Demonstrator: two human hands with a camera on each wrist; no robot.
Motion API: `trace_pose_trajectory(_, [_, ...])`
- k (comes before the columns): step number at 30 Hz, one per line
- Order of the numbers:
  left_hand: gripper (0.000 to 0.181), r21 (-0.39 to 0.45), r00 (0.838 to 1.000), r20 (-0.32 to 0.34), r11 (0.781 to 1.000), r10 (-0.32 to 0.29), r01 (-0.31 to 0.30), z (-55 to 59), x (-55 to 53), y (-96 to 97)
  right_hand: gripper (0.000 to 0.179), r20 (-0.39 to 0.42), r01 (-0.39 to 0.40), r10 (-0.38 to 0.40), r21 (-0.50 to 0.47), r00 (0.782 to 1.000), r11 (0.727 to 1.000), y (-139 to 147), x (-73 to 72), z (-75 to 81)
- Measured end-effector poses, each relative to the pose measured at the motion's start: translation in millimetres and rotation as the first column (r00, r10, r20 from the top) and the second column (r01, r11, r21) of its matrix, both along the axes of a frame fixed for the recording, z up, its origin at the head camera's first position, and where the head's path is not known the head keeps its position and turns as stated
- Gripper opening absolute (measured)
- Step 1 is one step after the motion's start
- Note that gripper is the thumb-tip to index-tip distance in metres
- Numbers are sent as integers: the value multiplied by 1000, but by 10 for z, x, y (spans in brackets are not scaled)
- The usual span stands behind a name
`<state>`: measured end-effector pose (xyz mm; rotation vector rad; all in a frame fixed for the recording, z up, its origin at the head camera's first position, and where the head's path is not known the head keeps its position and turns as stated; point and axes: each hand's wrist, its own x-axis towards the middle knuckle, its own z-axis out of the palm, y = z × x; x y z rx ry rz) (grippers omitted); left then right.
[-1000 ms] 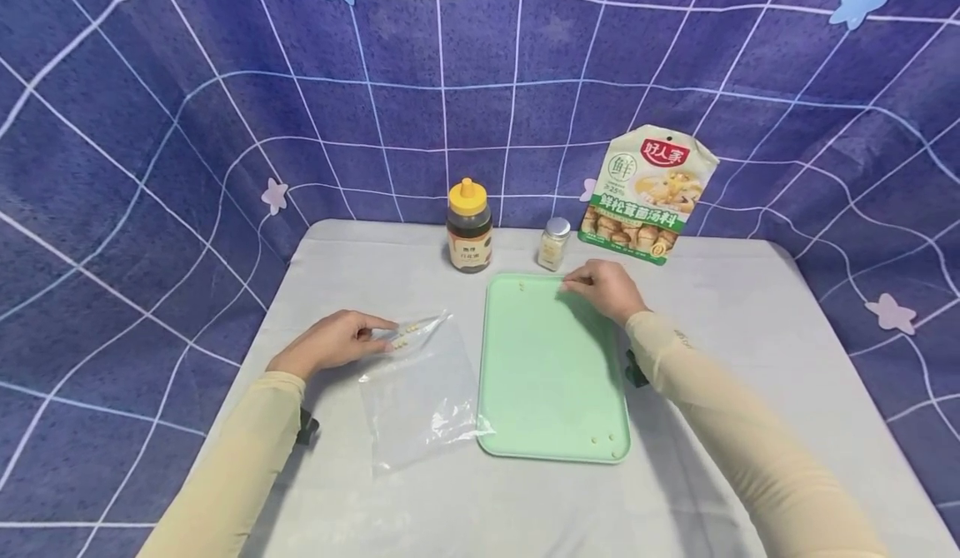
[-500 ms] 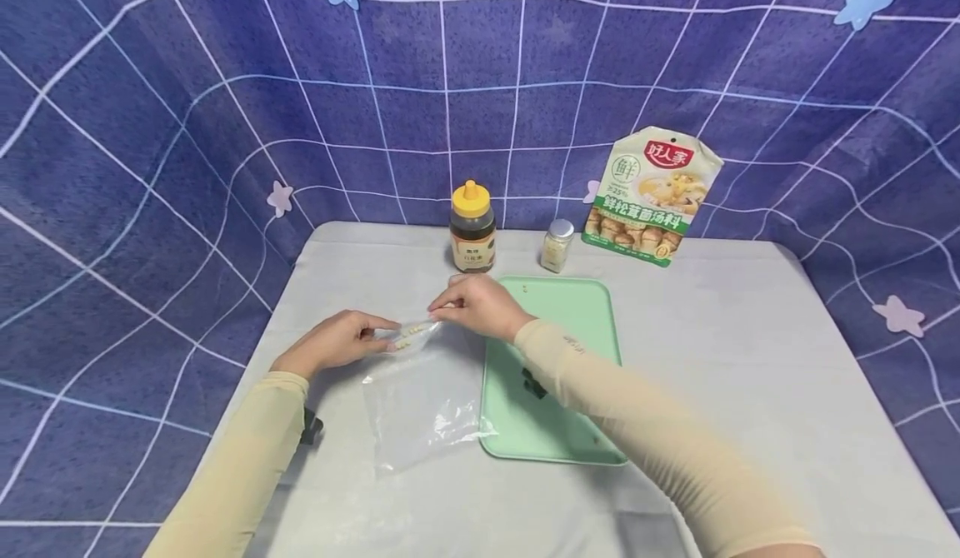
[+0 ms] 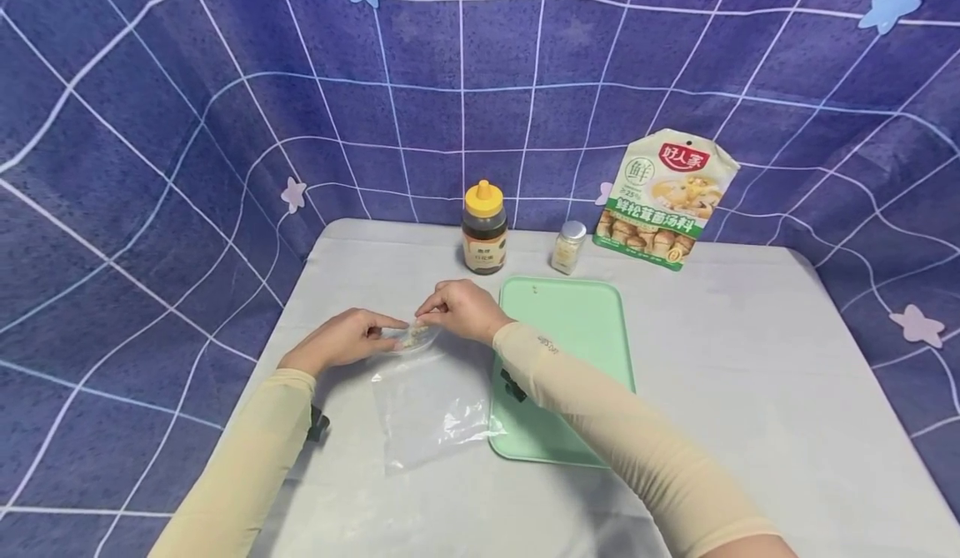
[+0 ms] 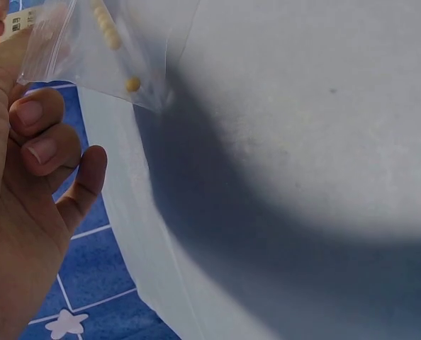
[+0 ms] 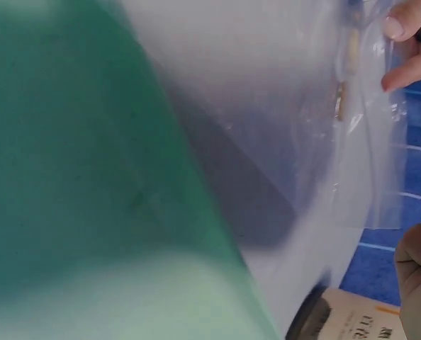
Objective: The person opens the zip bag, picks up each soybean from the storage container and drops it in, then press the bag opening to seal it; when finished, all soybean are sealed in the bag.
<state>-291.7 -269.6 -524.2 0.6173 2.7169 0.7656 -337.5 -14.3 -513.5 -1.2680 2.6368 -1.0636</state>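
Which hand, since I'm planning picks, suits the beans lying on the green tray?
Probably the right hand: it is nearer the beans on the green tray; the left hand, farther off, touches the clear plastic bag.

Clear plastic bag (image 3: 435, 412), far end raised, near corner overlapping the pale green tray (image 3: 573, 312), small round yellowish pellets (image 4: 110, 35) inside the far end.

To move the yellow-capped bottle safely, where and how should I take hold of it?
I would grip the bottle round its body, below the yellow cap, coming from the left: it stands upright and looks round, the small jar stands to its right, and the right hand is in front.
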Motion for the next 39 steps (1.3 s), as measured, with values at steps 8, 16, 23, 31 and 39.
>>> trace_pose_trajectory(8, [33, 42, 1000, 5, 999, -3, 2, -20, 16, -12, 13, 26, 20, -21, 25, 999, 999, 7, -52, -95])
trace_pose_trajectory(16, [29, 39, 1000, -12, 999, -5, 5, -53, 49, -57, 17, 8, 58, -58, 7, 998, 998, 268, -121, -21])
trace_pose_trajectory(23, [30, 50, 999, -33, 999, -12, 14, -54, 45, -60, 19, 58, 272, -270, -30, 961, 962, 1109, -409, -147])
trace_pose_trajectory(31, [25, 39, 998, -60, 999, -21, 24, -50, 53, -47, 17, 124, 419, -422, 49, 898, 906, 1671, -551, -335])
trace_pose_trajectory(39, [24, 34, 992, -115, 997, -59, 63, -60, 47, -42, 11, 97, 388, -395, 86, 913, 918, 1699, -560, -453])
